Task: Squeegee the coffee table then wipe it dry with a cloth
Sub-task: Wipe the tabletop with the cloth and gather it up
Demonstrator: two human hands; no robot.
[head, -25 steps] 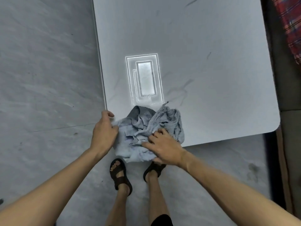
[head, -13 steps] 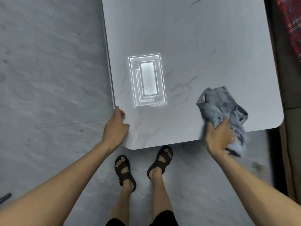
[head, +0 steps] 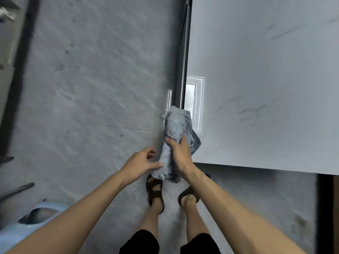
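We grip the cloth [head: 176, 123], seemingly soft and light, mid-bundle in our right hand [head: 180, 153], our left hand [head: 139, 165] pinching its limp lower end beside the tabletop [head: 256, 88].

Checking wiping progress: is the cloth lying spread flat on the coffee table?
No, the cloth is bunched up, gripped by the right hand and pinched by the left hand.

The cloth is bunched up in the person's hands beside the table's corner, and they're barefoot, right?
Not barefoot: the head view shows dark sandals on both feet. The rest holds: the cloth is bunched in the left hand and right hand, beside the table corner.
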